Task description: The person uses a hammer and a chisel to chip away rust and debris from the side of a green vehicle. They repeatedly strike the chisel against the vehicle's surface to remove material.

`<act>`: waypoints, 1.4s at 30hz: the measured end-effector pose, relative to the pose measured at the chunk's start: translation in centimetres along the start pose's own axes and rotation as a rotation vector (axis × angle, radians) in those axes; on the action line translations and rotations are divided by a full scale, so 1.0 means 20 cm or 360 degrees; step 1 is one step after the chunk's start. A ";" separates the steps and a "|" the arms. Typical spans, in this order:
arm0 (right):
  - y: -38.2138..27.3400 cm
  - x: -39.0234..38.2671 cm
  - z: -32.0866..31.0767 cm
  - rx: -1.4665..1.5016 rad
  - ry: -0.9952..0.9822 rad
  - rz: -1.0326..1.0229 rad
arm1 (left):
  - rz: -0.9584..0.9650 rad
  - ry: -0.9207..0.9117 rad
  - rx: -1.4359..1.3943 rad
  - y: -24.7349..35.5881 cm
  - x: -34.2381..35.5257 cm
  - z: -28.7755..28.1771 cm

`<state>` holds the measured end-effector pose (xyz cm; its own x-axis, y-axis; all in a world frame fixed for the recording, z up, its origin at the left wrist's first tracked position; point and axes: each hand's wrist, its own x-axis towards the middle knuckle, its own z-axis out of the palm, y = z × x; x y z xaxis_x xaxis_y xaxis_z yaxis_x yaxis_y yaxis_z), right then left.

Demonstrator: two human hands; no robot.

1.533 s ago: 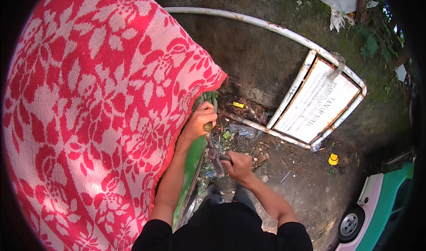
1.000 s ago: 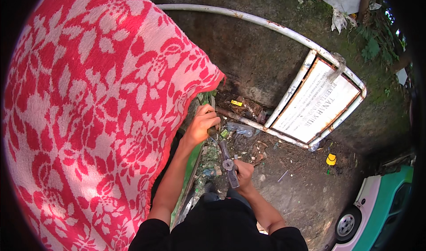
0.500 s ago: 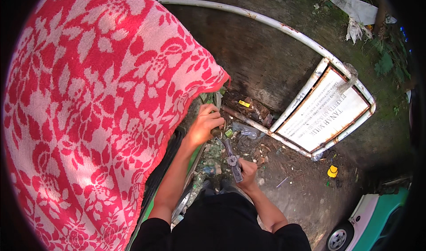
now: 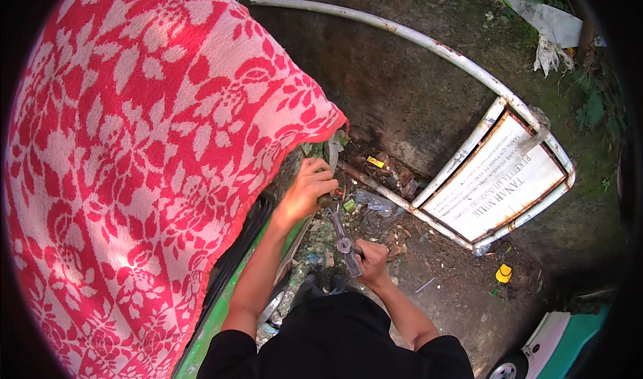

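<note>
My right hand (image 4: pixel 374 264) is closed around a hammer (image 4: pixel 344 246). Its metal head is seen from above, with the narrower end toward my left hand (image 4: pixel 309 190). The handle is mostly hidden by the fist and the head. My left hand is closed, thumb and fingers bent around a small brownish-olive thing (image 4: pixel 325 201), too hidden to name. A narrow gap separates that thing from the hammer head. Right beside my left hand hangs the corner of a red and pink floral cloth (image 4: pixel 167 151), which spreads over something large on my left.
A white pipe frame (image 4: pixel 455 57) with a rusty-edged white sign (image 4: pixel 499 178) stands ahead right. Litter lies around my feet, including a clear plastic wrapper (image 4: pixel 375 202) and a yellow scrap (image 4: pixel 504 273). A green edge (image 4: pixel 221 305) shows under the cloth; part of a green-and-white vehicle (image 4: pixel 546 345) is lower right.
The view has shifted slightly, moving the sign and ground rightward in it. The hammer has come a little left, nearer my left hand. Both hands keep their grips.
</note>
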<state>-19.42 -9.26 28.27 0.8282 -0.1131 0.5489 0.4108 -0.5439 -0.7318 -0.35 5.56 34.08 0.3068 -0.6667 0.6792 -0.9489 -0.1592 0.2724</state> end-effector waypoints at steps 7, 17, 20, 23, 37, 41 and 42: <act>0.07 -0.01 0.00 0.0021 -0.0030 0.0040 | 0.0008 -0.0105 0.0007 -0.02 0.01 0.01; 0.12 0.09 0.02 0.0214 0.0053 -0.0313 | -0.0149 -0.0165 -0.0066 -0.02 0.06 -0.01; 0.11 0.10 0.03 -0.0037 0.0023 -0.0191 | -0.0165 -0.0149 -0.0112 -0.01 0.06 -0.02; 0.04 0.07 0.03 0.0456 0.0331 -0.0453 | -0.0089 -0.0120 -0.0122 -0.02 0.04 -0.03; 0.11 0.16 0.04 -0.0176 -0.0120 -0.0413 | -0.0019 -0.0223 -0.0076 -0.02 -0.04 -0.06; 0.04 0.19 -0.03 -0.0069 -0.0151 -0.0678 | -0.0003 -0.0199 -0.0130 -0.04 -0.07 -0.09; 0.09 0.21 -0.02 -0.0176 -0.0219 -0.0692 | 0.0009 -0.0220 -0.0148 -0.04 -0.06 -0.10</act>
<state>-15.42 -11.08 29.43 0.6340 0.2523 0.7310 0.6941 -0.6024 -0.3941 0.23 7.97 34.31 0.2824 -0.7622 0.5824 -0.9378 -0.0915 0.3350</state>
